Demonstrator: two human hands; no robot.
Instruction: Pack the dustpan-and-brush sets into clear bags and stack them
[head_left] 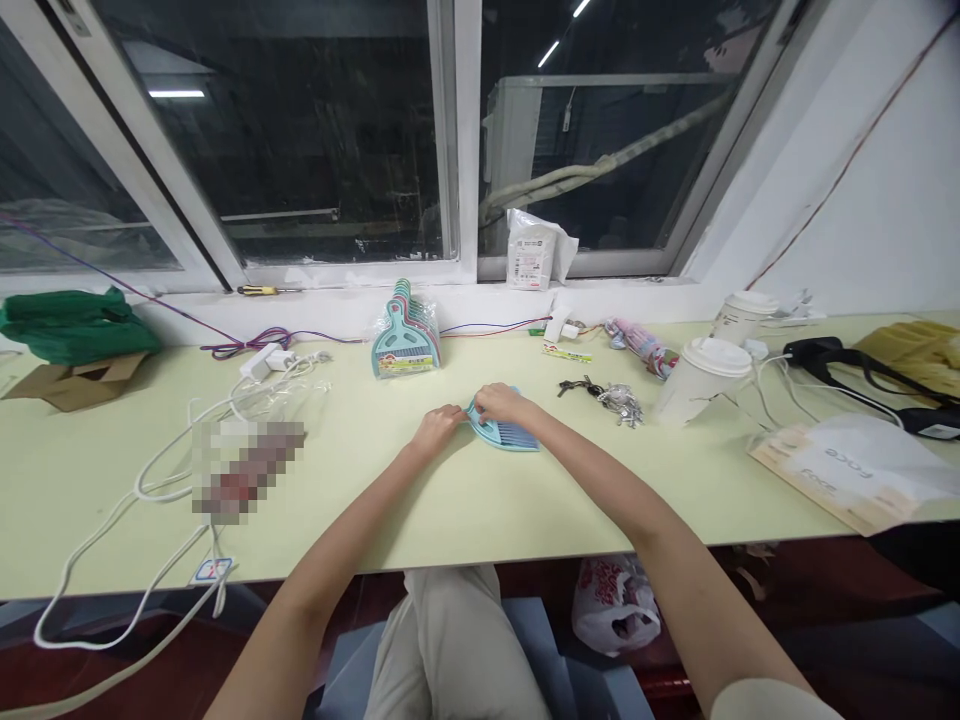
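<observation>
A small teal dustpan (501, 438) with a bluish brush nested in it lies on the table in front of me, its wide end toward the right. My left hand (441, 427) is closed around the handle end at its left. Over the upper part rests my right hand (501, 402), its fingers bent down and gripping near where handle and pan meet. My fingers hide most of the handle. Behind my hands stands a row of similar dustpan sets (405, 345) in clear wrapping. A green and yellow label card (568, 353) lies to the right of them.
Keys (616, 402) and white paper cups (694, 380) are to the right, near a paper bag (847, 465). White cables (161, 490) and a blurred-out item (251, 470) occupy the left. A green cloth bag (79, 325) sits at the far left. The window wall (345, 285) bounds the back.
</observation>
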